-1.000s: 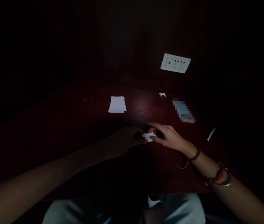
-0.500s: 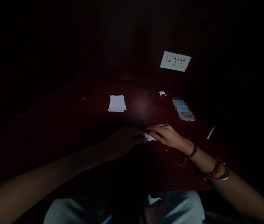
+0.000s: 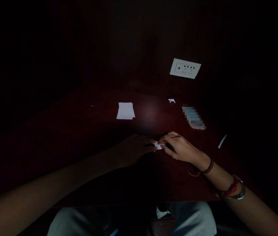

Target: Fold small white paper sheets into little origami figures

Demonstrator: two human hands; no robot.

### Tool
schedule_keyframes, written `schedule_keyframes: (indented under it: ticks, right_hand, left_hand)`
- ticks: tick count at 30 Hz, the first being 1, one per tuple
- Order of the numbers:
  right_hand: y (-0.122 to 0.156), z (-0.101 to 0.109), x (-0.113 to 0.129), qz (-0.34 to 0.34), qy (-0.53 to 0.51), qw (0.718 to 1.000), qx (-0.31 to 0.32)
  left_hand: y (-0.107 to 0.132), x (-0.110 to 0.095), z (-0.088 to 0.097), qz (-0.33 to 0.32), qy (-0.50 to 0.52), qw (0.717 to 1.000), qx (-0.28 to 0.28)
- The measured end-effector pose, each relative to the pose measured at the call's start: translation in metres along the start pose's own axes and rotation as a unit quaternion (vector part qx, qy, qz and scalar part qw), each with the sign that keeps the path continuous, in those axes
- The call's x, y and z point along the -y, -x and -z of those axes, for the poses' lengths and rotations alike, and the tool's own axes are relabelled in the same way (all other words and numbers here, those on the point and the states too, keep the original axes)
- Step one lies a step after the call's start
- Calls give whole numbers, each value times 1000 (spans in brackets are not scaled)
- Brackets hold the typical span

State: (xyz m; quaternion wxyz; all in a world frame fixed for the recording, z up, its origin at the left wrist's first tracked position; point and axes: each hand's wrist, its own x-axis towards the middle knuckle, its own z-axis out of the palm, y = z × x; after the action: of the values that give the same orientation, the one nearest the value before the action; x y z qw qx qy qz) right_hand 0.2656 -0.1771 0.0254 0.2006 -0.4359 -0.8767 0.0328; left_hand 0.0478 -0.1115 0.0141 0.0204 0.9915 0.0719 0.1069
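Observation:
A small piece of white paper [image 3: 157, 146] lies on the dark red table between my two hands. My left hand [image 3: 135, 149], deep in shadow, reaches in from the left and closes its fingertips on the paper's left edge. From the right, my right hand [image 3: 179, 147] pinches the right side of the same paper with thumb and fingers. Its fingers hide part of the paper, so I cannot make out its full shape. Bracelets circle my right wrist, and a loose red cord hangs from one.
Beyond my hands lies a stack of white paper sheets [image 3: 125, 110]. A small folded paper [image 3: 171, 100] sits near the wall, with a blurred phone [image 3: 194, 117] to its right. A thin paper strip [image 3: 222, 141] lies at far right. A socket panel [image 3: 185, 68] is on the wall.
My right hand has shifted slightly right and its fingers have moved to the paper's right side. The left hand has edged slightly right. The whole view has moved a little.

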Motion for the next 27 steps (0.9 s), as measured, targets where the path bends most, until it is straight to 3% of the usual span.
schedule_keyframes:
  ticks: [5, 16, 27]
  right_hand:
    - [-1, 0, -1, -31, -22, 998, -51]
    - [-2, -2, -2, 28, 97, 994, 32]
    - [11, -6, -13, -4, 26, 999, -31]
  left_hand:
    - [0, 2, -3, 5, -4, 1000, -5]
    - [-2, -1, 0, 17, -9, 1000, 3]
    - [-1, -2, -2, 35, -27, 999, 9]
